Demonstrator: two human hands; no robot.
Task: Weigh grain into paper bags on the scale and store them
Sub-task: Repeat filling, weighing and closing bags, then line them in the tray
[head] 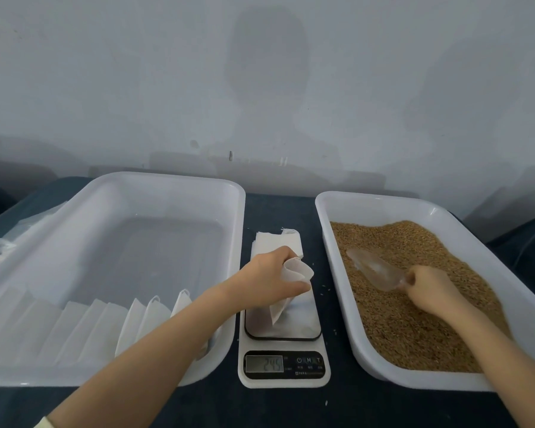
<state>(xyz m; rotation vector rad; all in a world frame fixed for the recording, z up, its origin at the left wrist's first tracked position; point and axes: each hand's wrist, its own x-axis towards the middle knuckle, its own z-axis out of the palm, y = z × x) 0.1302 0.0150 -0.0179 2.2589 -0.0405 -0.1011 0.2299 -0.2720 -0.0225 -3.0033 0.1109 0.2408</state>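
Forearms are reaching in, the left hand (269,279) pinching a white paper bag (295,273) open over the white digital scale (283,345) at six o'clock for filling, the right hand (430,288) gripping a clear plastic scoop (374,270) in brown grain (414,332) at three o'clock.

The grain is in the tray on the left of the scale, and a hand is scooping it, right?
Not quite. In the head view the grain is in the tray on the right of the scale, not the left. The right hand is scooping it.
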